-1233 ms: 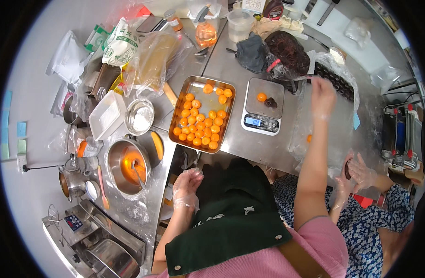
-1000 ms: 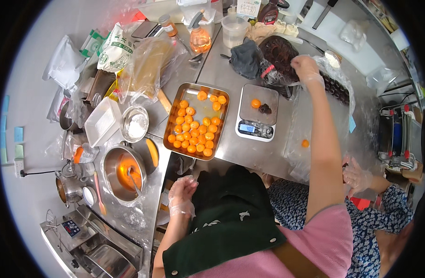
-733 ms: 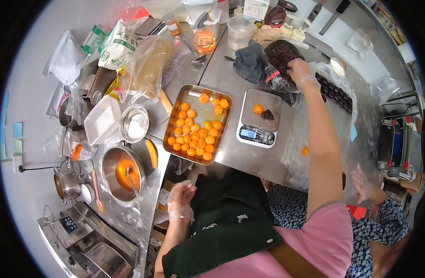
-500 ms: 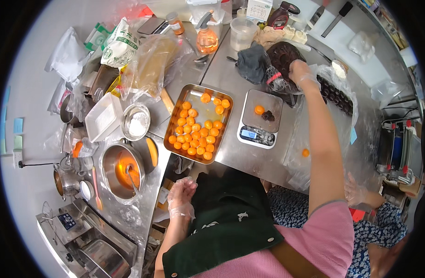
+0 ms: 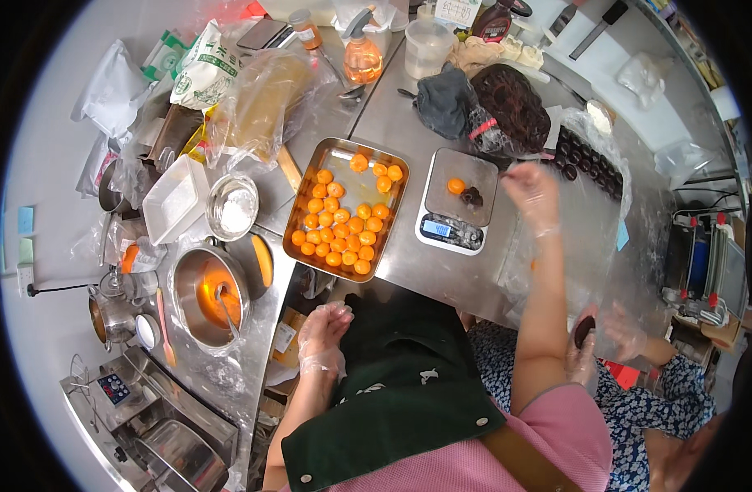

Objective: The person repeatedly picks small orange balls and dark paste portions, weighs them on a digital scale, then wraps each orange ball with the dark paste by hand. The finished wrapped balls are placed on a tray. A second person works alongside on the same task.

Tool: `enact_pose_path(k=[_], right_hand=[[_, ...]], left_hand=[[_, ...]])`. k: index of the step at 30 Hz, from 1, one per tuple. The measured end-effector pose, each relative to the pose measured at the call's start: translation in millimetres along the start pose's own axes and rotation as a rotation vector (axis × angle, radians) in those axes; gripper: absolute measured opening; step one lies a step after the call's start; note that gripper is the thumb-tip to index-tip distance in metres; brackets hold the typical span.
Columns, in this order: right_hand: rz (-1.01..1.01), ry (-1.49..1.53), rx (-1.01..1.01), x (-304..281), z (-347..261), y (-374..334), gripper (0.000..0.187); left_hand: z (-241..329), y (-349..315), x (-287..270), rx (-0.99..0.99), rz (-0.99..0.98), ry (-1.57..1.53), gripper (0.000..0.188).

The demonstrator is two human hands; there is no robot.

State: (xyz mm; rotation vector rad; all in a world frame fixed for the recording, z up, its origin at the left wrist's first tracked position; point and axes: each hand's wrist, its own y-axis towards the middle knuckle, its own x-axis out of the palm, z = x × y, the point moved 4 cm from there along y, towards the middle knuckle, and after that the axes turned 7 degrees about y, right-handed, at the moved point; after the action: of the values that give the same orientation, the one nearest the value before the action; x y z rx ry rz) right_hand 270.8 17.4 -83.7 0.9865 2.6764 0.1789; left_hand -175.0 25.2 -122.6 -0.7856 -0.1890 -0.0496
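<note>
My right hand (image 5: 530,195), gloved, hovers just right of the small digital scale (image 5: 456,215), its fingertips pinched on what looks like a bit of dark paste. On the scale's platform lie one orange yolk (image 5: 455,186) and a dark paste lump (image 5: 472,197). A metal tray (image 5: 336,161) holding several orange yolks sits left of the scale. The big mound of dark paste (image 5: 513,105) in plastic wrap lies behind my hand. My left hand (image 5: 323,336), gloved, hangs by my dark apron below the counter edge, fingers apart and holding nothing.
Another person's gloved hands (image 5: 595,338) at the lower right hold a dark ball. Rows of dark balls (image 5: 582,160) lie right of the mound. To the left are a steel bowl of orange liquid (image 5: 207,297), a small bowl of white powder (image 5: 232,207), a white container (image 5: 174,198) and bags; a spray bottle (image 5: 363,54) stands at the back.
My right hand went up to the dark paste mound and has come back down beside the scale. A dark lump now lies next to the yolk. My left hand stayed put.
</note>
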Motion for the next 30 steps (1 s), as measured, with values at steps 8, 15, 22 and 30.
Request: enact_pose_path(k=[8,15,22,30], right_hand=[[0.026,-0.371,-0.064,41.8,19.2,-29.1,0.013],[-0.084,-0.657,-0.187,51.3,20.2,-35.0,0.015],[-0.065,-0.609,-0.270,41.7,15.1,-36.2,0.019],[0.118,-0.460,-0.219,10.0,-2.7,-51.2,0.019]], left_hand=[[9.5,4.9,-1.6,0.026,-0.027,0.025,0.027],[5.7,-3.4,-3.9,-0.009,0.019,0.020,0.023],[9.2,-6.2,-6.0,0.016,-0.011,0.011,0.026],[5.0,-0.8,-14.9,0.039,-0.024,0.034,0.031]])
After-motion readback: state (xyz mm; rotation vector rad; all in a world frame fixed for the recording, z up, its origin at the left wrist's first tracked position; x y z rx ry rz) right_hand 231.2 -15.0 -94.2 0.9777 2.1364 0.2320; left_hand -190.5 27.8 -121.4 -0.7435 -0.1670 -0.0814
